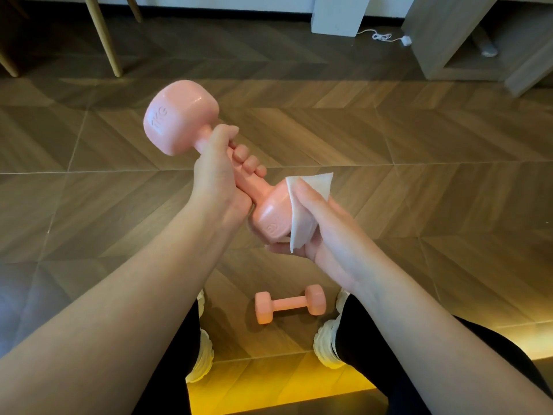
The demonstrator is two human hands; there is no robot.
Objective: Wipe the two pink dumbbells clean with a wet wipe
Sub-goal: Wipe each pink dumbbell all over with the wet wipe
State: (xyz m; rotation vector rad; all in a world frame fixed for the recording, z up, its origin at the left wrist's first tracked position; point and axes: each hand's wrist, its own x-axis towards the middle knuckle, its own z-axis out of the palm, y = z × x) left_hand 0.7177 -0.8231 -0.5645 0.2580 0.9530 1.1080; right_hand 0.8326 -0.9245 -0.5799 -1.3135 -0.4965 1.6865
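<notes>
**Head view.** At frame centre you held one dumbbell point(180, 122) aslant, with its upper head toward the upper left and its lower head just right of centre. Your left hand point(223, 175) gripped the handle, fingers and thumb curled fully round it. Your right hand point(321, 232) cupped the lower head from the right and from beneath. Its curled fingers pressed the wipe point(302, 218) against that head's side, and one corner of the wipe stood free above the fingertips. The end face of that head, with its embossed mark, was bare and turned toward you. The second dumbbell point(289, 304) lay on the floor point(419, 175) at lower centre, between your shoes point(324, 345), and neither hand touched it.

**Step in hand, as judged:** wiping the lower head of the first dumbbell.

- The wipe covered only one flank, so the left hand would need to roll the handle to bring each facet under the cloth in turn.
- The bare end face and the neck where head meets handle were likely to be missed.
- The handle under your left palm could not be reached without shifting that grip to a head.
- The free corner was best folded in so that it would not trail.
- The dumbbell on the floor seemingly remained to be done.
</notes>
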